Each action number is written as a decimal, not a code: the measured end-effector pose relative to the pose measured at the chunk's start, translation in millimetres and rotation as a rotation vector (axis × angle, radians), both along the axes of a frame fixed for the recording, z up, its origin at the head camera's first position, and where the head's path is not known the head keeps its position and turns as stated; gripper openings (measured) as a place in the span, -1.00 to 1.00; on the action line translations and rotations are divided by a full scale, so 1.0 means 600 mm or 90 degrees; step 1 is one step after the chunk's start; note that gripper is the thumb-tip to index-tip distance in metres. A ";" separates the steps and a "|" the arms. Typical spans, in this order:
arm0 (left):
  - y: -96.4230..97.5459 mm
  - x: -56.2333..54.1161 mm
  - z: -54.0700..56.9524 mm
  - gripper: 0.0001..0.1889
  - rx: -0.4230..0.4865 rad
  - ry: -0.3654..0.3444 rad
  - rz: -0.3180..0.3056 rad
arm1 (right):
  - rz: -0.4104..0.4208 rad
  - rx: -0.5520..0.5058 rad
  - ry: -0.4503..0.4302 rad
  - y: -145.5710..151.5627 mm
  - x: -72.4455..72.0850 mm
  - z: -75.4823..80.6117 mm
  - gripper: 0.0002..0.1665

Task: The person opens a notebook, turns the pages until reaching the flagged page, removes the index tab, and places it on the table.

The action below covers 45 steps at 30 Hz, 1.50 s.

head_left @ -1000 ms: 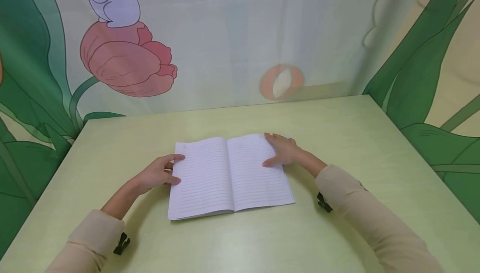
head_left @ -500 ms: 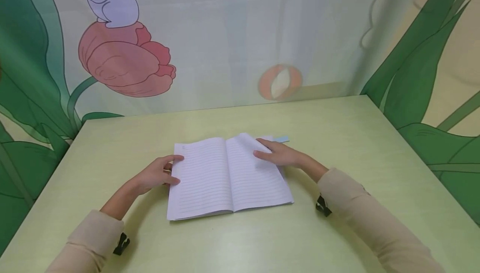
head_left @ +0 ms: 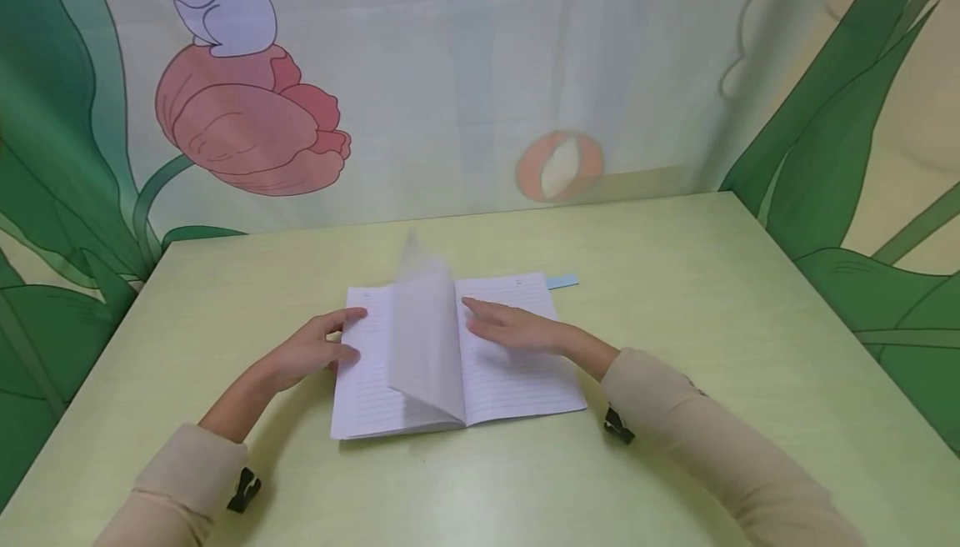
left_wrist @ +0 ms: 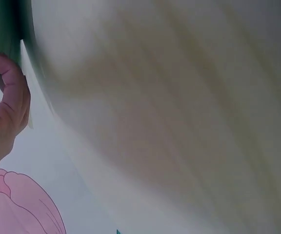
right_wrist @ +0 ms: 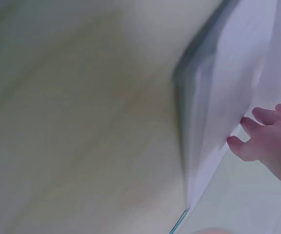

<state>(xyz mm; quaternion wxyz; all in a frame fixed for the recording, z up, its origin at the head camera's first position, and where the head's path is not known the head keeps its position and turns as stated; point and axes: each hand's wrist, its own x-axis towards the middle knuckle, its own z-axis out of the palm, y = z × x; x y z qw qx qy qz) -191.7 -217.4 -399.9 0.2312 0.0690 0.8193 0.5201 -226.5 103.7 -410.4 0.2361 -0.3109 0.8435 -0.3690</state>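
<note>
A lined notebook (head_left: 510, 384) lies spread on the table, with a loose page (head_left: 423, 330) standing up blurred near the spine and leaning left. My left hand (head_left: 311, 351) grips the notebook's left edge, index finger and thumb on the page; in the left wrist view its curled fingers (left_wrist: 14, 92) are at the edge. My right hand (head_left: 517, 330) hovers over the right-hand page, fingers extended toward the spine and holding nothing. In the right wrist view, that hand (right_wrist: 272, 134) shows spread fingers beside the notebook's stacked pages (right_wrist: 228, 92).
A light blue strip (head_left: 564, 281) sticks out past the notebook's top right corner. The pale green table (head_left: 660, 263) ends at a curtain (head_left: 420, 113) printed with flowers and leaves. Dark clips (head_left: 243, 490) hang by the sleeves.
My right hand lifted the right page's upper corner, swept left and let go; the page is now swinging over the spine. The blue strip came into sight. My left hand stayed at the edge.
</note>
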 end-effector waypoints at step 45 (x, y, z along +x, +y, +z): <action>0.008 0.001 0.000 0.01 -0.030 0.051 -0.021 | 0.039 0.269 0.159 0.100 0.000 0.001 0.04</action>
